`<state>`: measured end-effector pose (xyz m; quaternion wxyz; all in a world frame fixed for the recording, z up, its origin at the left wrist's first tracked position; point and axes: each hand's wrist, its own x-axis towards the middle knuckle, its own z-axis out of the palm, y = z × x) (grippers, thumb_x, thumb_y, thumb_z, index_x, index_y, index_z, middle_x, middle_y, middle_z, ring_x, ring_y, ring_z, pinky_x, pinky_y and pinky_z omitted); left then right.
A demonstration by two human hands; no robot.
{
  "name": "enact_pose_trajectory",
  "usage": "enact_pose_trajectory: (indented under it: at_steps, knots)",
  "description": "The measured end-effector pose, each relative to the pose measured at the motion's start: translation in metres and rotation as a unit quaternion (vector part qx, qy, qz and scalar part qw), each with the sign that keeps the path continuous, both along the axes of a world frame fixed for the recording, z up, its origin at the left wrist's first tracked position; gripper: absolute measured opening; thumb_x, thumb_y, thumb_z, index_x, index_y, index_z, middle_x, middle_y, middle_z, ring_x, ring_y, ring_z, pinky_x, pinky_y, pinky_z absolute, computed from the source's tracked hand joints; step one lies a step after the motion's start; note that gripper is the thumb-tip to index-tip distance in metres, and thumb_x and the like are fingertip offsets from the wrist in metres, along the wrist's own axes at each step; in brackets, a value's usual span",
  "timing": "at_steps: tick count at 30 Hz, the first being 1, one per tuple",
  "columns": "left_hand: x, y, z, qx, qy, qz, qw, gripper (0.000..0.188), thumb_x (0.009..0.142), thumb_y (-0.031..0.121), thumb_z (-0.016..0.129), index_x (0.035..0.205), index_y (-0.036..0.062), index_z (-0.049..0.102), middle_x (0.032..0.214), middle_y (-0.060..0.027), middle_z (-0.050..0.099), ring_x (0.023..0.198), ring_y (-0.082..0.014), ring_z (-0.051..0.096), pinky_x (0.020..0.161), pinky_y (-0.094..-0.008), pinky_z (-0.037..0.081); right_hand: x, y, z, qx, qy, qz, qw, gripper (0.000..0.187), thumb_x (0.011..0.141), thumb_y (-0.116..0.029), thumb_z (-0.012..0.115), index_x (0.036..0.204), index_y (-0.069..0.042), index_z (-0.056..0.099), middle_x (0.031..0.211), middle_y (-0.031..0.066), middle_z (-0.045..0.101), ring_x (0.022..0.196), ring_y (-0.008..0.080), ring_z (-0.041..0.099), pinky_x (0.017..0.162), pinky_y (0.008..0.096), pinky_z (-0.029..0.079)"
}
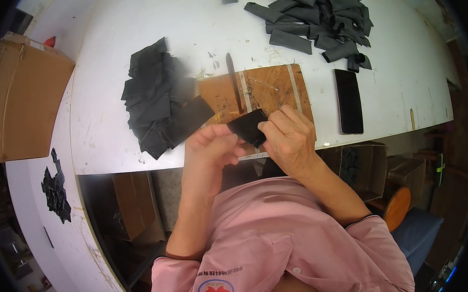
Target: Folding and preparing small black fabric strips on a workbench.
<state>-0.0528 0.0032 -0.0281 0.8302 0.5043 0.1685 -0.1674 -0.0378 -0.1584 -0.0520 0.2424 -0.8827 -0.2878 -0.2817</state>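
A small black fabric piece (249, 127) is held up over the front of a worn brown board (273, 81). My left hand (208, 150) has thumb and fingers closed on its left end. At its right edge, my right hand (290, 138) pinches the fabric with curled fingers. Just beyond the piece, a slim dark pointed stick (233, 83) lies across the board and onto the white table. Left of the board is a heap of flat black fabric pieces (152, 105), with one piece stretching toward my left hand.
Dark grey fabric strips (317, 12) are piled at the far right of the white table (390, 53). A black phone (348, 101) lies right of the board. A cardboard box (24, 101) stands at left, near more black scraps (56, 188). Open cartons (363, 169) sit below the table.
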Motion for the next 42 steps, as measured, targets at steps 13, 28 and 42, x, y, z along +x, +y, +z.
enact_pose_trajectory:
  at_steps: [13, 28, 42]
  knots:
    - [0.001, -0.002, -0.002, -0.016, 0.012, -0.006, 1.000, 0.003, 0.074, 0.003, 0.053, 0.072, 0.0003, 0.053, 0.062, -0.0105, 0.057, 0.053, -0.0141, 0.058, 0.044, -0.0206, 0.044, 0.001, 0.001, -0.003, -0.034, -0.017, -0.006, 0.999, 0.013, 0.055, -0.007, 0.053, 0.056, -0.007, 0.041, 0.060, 0.0046, 0.036, 0.058, 0.0191, 0.042, 0.046, 0.0292, 0.034]
    - [0.000, 0.001, -0.009, -0.033, 0.010, -0.006, 0.999, 0.006, 0.074, 0.004, 0.052, 0.077, -0.0010, 0.054, 0.070, -0.0130, 0.059, 0.055, -0.0148, 0.057, 0.044, -0.0215, 0.043, 0.000, 0.000, -0.002, -0.007, 0.025, 0.001, 1.000, 0.011, 0.056, -0.007, 0.056, 0.060, -0.006, 0.046, 0.062, 0.0051, 0.040, 0.062, 0.0203, 0.046, 0.048, 0.0306, 0.037]
    - [-0.009, -0.005, -0.008, 0.054, -0.023, -0.015, 0.998, 0.013, 0.076, 0.007, 0.052, 0.084, -0.0026, 0.056, 0.075, -0.0126, 0.060, 0.057, -0.0126, 0.057, 0.050, -0.0196, 0.044, -0.008, -0.001, 0.005, 0.288, 0.378, 0.013, 0.879, 0.015, 0.065, -0.007, 0.068, 0.067, 0.003, 0.057, 0.062, 0.0080, 0.047, 0.050, 0.0173, 0.046, 0.046, 0.0282, 0.035]
